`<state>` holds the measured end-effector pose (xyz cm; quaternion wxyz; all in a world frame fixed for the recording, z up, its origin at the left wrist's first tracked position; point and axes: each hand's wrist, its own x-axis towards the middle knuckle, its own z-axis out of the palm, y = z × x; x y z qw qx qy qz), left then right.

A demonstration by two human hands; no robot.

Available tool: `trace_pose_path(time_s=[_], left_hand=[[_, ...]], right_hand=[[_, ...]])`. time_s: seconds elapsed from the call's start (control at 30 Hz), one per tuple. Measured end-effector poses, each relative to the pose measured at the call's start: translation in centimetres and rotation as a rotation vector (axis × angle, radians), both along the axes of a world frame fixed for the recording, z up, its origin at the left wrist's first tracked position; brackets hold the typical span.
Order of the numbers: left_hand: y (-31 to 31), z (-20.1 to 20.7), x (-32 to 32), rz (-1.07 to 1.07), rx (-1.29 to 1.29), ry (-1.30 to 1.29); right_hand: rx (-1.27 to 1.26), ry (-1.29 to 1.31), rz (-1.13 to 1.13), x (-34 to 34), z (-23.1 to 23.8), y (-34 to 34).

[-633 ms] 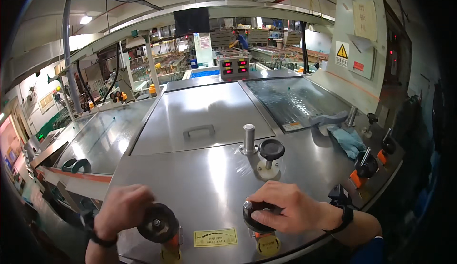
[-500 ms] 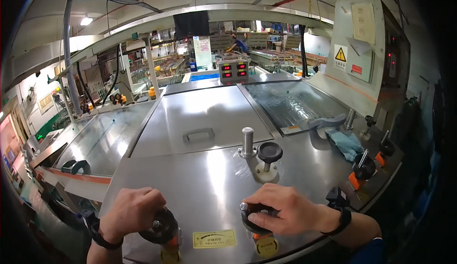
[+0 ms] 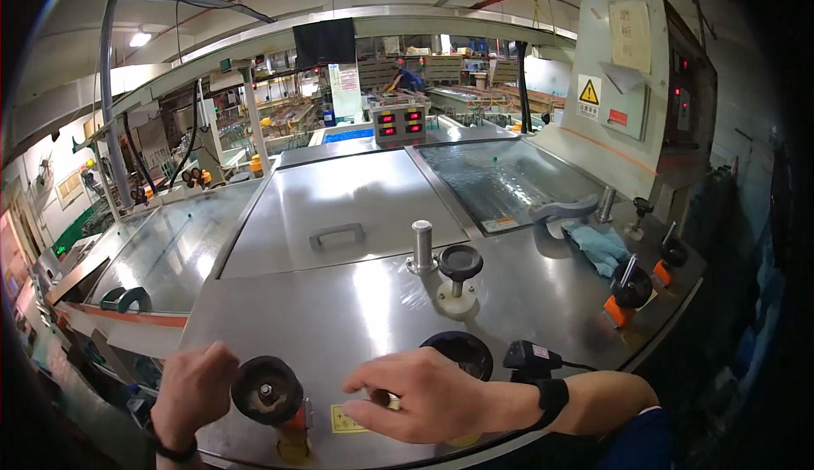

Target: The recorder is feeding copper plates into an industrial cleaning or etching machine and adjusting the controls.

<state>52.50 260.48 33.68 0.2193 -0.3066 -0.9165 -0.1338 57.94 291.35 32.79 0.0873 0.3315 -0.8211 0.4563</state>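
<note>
A steel machine top (image 3: 356, 300) carries two black handwheels near its front edge. My left hand (image 3: 193, 389) is curled at the left rim of the left handwheel (image 3: 267, 390), and what its fingers hold, if anything, is hidden. My right hand (image 3: 420, 398) reaches leftward in front of the right handwheel (image 3: 459, 349), partly covering it. Thumb and fingers stand apart, with a small shiny metal spot between them that I cannot make out. Beneath that hand a yellow label (image 3: 343, 419) is partly covered.
Behind the handwheels stand a steel post (image 3: 421, 245) and a black knob (image 3: 460, 263). A handled steel lid (image 3: 339, 207) lies beyond. At right are a blue cloth (image 3: 598, 247), a grey handle (image 3: 564, 209) and more handwheels (image 3: 631, 288). A person (image 3: 407, 78) works far back.
My right hand has come off the right handwheel and moved left. My left hand has shifted from the top of its handwheel to the left rim. The view has moved slightly.
</note>
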Motion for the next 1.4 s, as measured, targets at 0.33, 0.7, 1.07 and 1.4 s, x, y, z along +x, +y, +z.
trace_pose_path(time_s=[0.33, 0.7, 1.07, 1.4], left_hand=[[4.7, 0.7, -1.0, -0.142, -0.04, -0.071], [-0.5, -3.5, 1.0, 0.16, 0.668, 0.052], [-8.3, -14.3, 5.6, 0.545, 0.804, 0.029], [-7.3, -14.6, 4.6, 0.615, 0.697, -0.072]], right_hand=[[-0.255, -0.066, 0.054, 0.7, -0.6, 2.7], [-0.249, -0.164, -0.141, -0.9, 0.2, 0.0], [-0.773, -0.495, -0.25, -0.5, -0.8, 9.4], [-0.861, -0.34, -0.027, 3.6, -2.8, 9.0]])
